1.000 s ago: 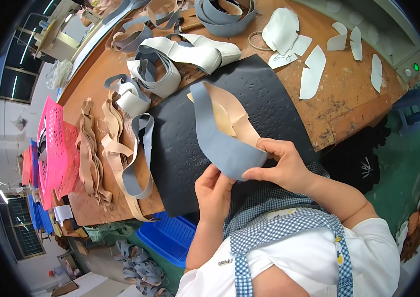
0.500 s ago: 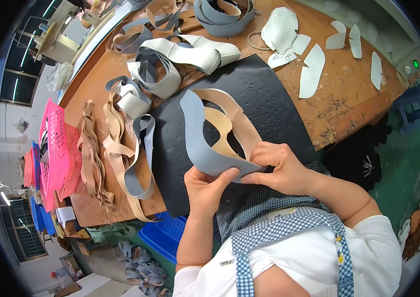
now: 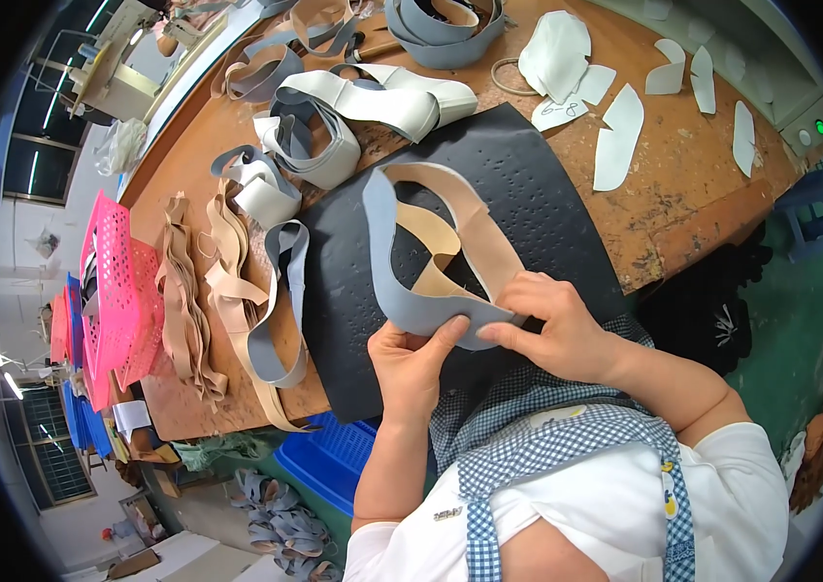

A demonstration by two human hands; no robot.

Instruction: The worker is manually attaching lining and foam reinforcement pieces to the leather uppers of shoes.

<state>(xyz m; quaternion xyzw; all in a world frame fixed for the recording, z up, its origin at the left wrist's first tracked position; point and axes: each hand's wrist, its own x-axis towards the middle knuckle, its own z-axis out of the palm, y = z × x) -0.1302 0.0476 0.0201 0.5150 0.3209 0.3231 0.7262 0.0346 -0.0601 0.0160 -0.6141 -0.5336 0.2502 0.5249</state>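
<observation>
Moved, head view: the band, a narrow loop a second ago, now spread into a wider ring; left thumb brought up onto its grey outer face.

Band: grey outside, tan inside, held above the near part of the black mat; a tan piece curves within.

Left hand: fingers pinching the band's near edge. Right hand: fingers gripping the same edge, just beside.

Surface: brown, scuffed, stained. At its left, tan strips; beyond the mat, white coils; far right, white cut pieces.

Room: pink basket, left; blue tray, below the surface edge; grey heap, lower left; blue stool on green floor, right; sewing machine, upper left.
</observation>
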